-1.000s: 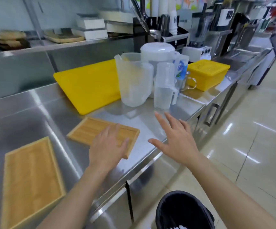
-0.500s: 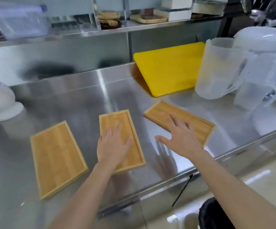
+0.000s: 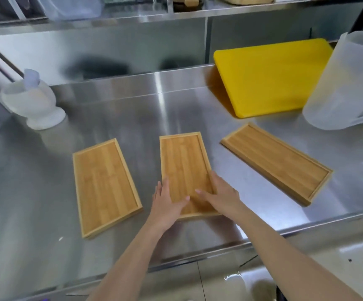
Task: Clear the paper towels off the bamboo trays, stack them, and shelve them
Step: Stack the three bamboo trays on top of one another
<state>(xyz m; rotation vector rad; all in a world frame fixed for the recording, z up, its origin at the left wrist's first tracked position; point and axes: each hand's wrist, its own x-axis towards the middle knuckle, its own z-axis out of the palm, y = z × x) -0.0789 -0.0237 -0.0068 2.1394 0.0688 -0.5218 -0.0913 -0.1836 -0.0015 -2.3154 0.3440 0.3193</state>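
Three bare bamboo trays lie on the steel counter [image 3: 132,109]: a left tray [image 3: 104,183], a middle tray [image 3: 182,164] and a right tray [image 3: 276,161] turned at an angle. No paper towel shows on any of them. My left hand [image 3: 166,203] grips the near left edge of the middle tray, thumb on its inner face. My right hand [image 3: 222,194] holds the near right edge of the same tray, thumb lying inside it.
A yellow cutting board [image 3: 269,77] leans at the back right beside a frosted plastic jug [image 3: 348,83]. A white mortar-like bowl [image 3: 33,101] stands at the back left. A steel shelf [image 3: 176,16] runs above the counter. The counter's front edge is near my forearms.
The view swung left, bringing all three trays into sight. My right hand moved left from above the right tray onto the middle tray; both hands now clasp its near end.
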